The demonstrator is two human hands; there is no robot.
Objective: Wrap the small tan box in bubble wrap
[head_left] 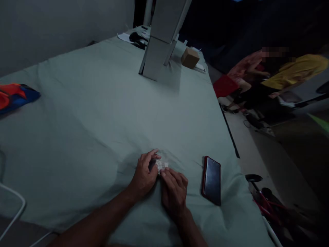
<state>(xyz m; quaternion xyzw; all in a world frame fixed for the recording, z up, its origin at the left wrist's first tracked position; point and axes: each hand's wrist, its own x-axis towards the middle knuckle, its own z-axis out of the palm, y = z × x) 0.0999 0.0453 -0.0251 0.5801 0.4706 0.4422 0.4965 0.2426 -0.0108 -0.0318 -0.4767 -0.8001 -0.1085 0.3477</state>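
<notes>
Two forearms [102,216] converging, left hand [144,174] loosely curled, right hand [176,188] touching whitish scrap [162,166], grips unclear

Whitish scrap [162,165]; pale green cloth [102,103]

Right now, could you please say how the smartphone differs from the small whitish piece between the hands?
The smartphone has a dark screen and red edge; the whitish piece is pale with greyish marks. The smartphone looks larger than the whitish piece. The smartphone lies untouched; the left hand and right hand meet at the whitish piece. Both show against green cloth.
</notes>
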